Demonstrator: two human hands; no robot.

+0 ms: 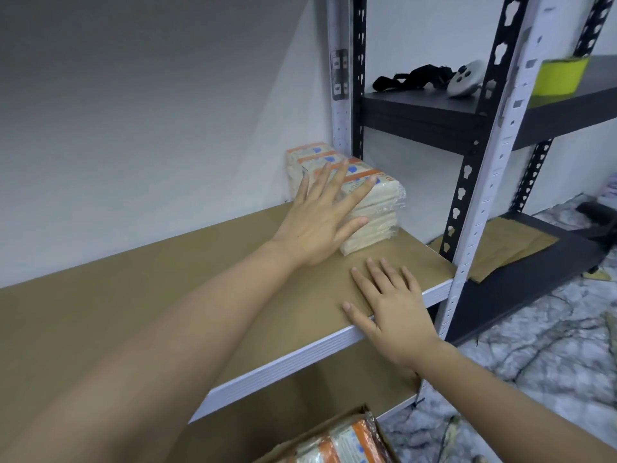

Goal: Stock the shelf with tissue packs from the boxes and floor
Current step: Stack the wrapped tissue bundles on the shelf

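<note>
A row of tissue packs point(377, 208) in clear wrap with orange and blue print stands at the right end of the brown shelf board point(167, 295), back against the wall. My left hand point(320, 218) lies flat with straight fingers against the left side of the nearest pack. My right hand point(390, 305) rests palm down with spread fingers on the shelf's front edge, apart from the packs. Below, at the bottom edge, an open cardboard box point(334, 442) holds more orange-printed tissue packs.
A white upright post point(480, 202) bounds the shelf on the right. Beyond it a black shelving unit point(434, 111) carries a black strap, a white device and a yellow block point(561, 75). Marble-pattern floor point(534, 345) lies to the right.
</note>
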